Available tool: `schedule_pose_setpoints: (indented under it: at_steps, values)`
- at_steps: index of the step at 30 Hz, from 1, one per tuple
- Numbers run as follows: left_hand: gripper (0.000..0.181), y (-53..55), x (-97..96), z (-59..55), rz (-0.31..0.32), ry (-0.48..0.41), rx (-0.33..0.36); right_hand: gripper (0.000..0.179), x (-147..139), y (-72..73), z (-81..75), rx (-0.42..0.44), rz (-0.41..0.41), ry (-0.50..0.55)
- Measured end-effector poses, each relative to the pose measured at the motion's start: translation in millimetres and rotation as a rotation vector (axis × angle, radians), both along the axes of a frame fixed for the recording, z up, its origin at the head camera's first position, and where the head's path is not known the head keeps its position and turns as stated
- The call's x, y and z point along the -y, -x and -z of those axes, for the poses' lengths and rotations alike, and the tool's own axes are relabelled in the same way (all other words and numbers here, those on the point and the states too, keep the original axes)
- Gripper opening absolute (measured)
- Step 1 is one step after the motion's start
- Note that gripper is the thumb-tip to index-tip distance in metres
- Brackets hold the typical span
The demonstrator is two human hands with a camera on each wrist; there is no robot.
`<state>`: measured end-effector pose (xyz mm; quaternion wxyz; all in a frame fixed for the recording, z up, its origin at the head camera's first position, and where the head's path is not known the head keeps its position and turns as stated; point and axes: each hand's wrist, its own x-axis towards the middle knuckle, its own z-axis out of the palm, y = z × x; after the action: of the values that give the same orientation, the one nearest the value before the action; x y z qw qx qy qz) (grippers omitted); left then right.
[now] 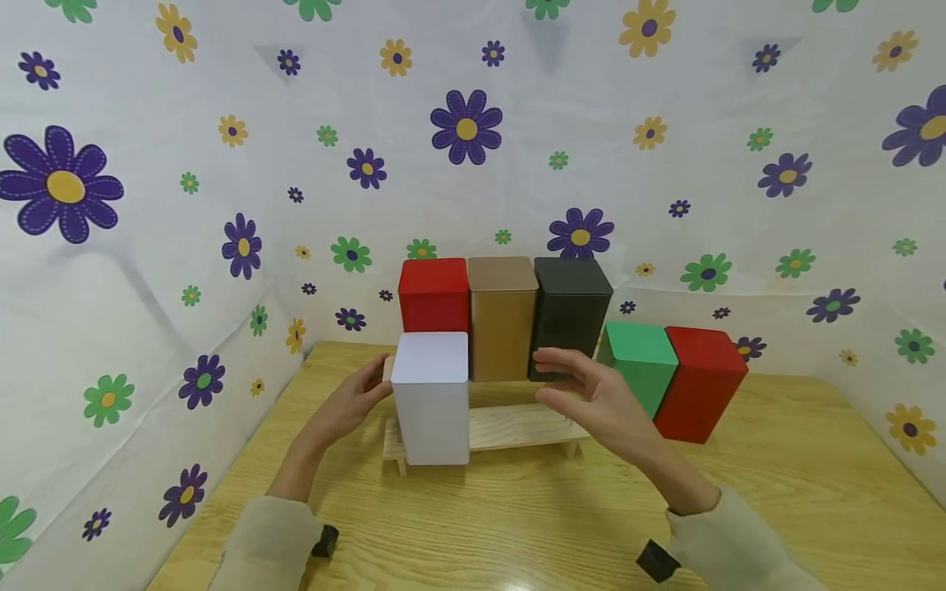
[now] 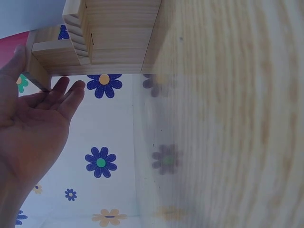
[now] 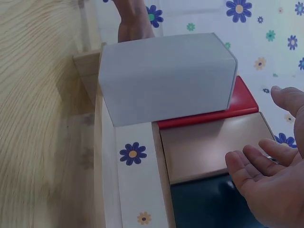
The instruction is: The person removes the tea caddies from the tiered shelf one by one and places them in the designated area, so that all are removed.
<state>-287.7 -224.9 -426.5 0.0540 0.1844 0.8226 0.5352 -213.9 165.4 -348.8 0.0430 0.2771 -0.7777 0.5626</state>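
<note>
A two-step wooden stand carries a white box at the left of its lower step. Behind, on the upper step, a red box, a gold-brown box and a black box stand side by side. At the stand's left end, my left hand grips the end of the upper step; the left wrist view shows its thumb and fingers about the wood. My right hand hovers before the black box, fingers loosely bent and holding nothing.
To the right of the stand, a green box and another red box stand together on the wooden table. A white cloth printed with flowers hangs behind the table and along both sides.
</note>
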Motion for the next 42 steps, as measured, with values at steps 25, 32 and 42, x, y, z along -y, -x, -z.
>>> schedule_pose_setpoints:
  at_steps: [25,32,42]
  values:
    - [0.074,0.3,-1.8,-1.1,-0.017,0.013,0.006,0.064,63,22.9,-7.1,-0.036,-0.017,-0.037]
    - [0.074,-0.8,-1.4,-1.9,-0.008,0.011,0.0,0.066,71,26.5,-6.3,-0.038,-0.031,-0.033]
    - [0.075,-1.9,-1.5,-2.8,-0.01,0.01,0.006,0.07,81,30.2,-4.6,-0.052,-0.068,-0.011]
